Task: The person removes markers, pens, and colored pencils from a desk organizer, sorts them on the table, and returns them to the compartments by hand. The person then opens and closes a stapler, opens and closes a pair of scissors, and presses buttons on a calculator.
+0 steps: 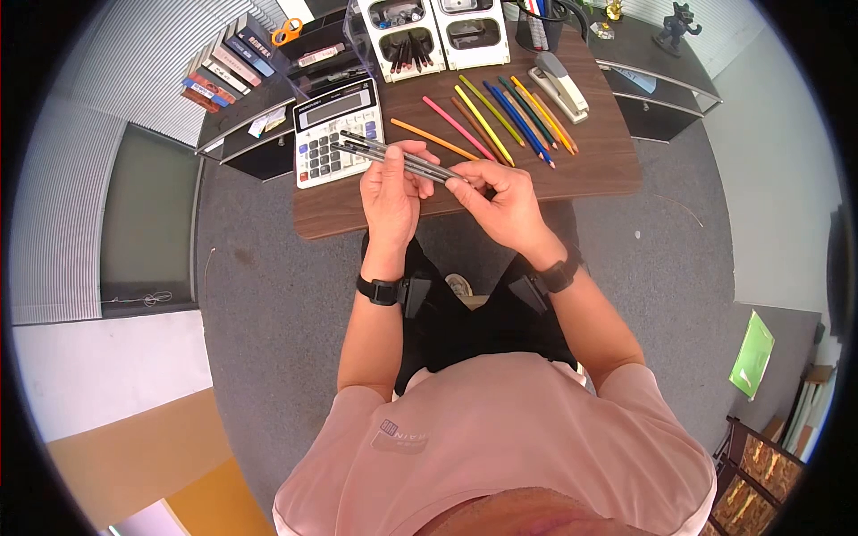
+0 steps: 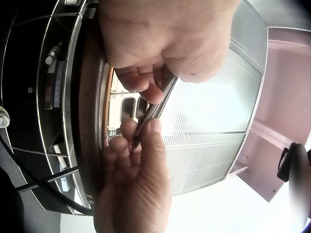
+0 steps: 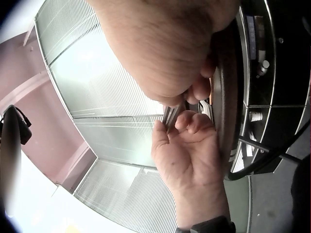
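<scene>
Several dark grey pencils (image 1: 425, 168) are held in a small bundle over the front of the desk, slanting down to the right in the head view. My left hand (image 1: 391, 198) grips the bundle toward its left part, thumb on top. With thumb and fingers my right hand (image 1: 507, 204) pinches the right end. Part of the bundle (image 2: 154, 108) shows between both hands in the left wrist view; in the right wrist view only a short stretch of the pencils (image 3: 171, 115) is visible. Their left ends overlap the white calculator (image 1: 313, 165) in the head view.
Coloured pencils (image 1: 509, 114) lie spread on the brown desk (image 1: 599, 170), with a stapler (image 1: 561, 87) at their right. White drawer units (image 1: 442, 62) holding dark pencils stand behind. Further back are a pen holder (image 1: 540, 36), books (image 1: 234, 64) and orange scissors (image 1: 287, 32).
</scene>
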Demonstrator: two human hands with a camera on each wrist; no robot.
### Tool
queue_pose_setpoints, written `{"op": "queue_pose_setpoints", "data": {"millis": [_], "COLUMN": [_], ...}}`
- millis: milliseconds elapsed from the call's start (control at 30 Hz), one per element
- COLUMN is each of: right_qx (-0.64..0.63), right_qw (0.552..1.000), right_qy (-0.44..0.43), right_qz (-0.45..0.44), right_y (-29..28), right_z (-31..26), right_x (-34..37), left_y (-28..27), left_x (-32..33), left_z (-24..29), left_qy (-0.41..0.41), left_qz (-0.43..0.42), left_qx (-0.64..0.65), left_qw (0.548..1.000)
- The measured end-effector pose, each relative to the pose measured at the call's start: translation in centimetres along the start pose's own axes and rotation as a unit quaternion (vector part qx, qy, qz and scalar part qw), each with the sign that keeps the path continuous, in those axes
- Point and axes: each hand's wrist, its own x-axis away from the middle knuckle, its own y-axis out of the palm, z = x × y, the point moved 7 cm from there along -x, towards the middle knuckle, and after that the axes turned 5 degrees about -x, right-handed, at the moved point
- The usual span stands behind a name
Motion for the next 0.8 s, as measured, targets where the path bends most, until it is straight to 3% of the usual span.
{"op": "queue_pose_setpoints", "data": {"millis": [800], "right_qx": [0.002], "right_qw": [0.999], "right_qy": [-0.033], "right_qz": [0.010], "right_y": [0.01], "right_z": [-0.41], "right_x": [0.18], "left_y": [0.05], "left_x": [0.20], "left_z": [0.12], "left_qy": [-0.004], "left_qz": [0.007], "left_qx": [-0.008], "left_qw": [1.000]}}
